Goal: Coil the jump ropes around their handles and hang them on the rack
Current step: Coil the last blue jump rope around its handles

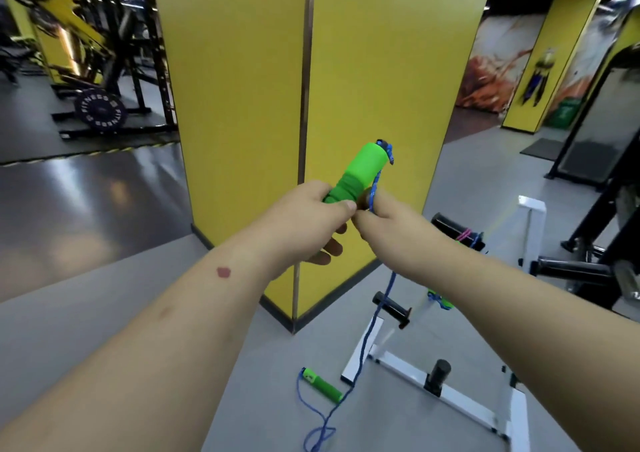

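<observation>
Left hand [304,216] grips green handle [356,171], raised before yellow pillar [311,71]. Right hand [384,219] pinches blue rope [375,188] beside it. Far left, weight plate [100,109] reads "FITNESS" twice. Second green handle [323,384] lies on floor [104,330]; rope trails down to it. White rack [450,382], four black pegs.

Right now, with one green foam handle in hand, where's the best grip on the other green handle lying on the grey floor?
Grip the second green foam handle round its padded middle, from above, fingers across its width. It lies flat with bare floor on both long sides; the blue rope leaves only at its ends.
</observation>
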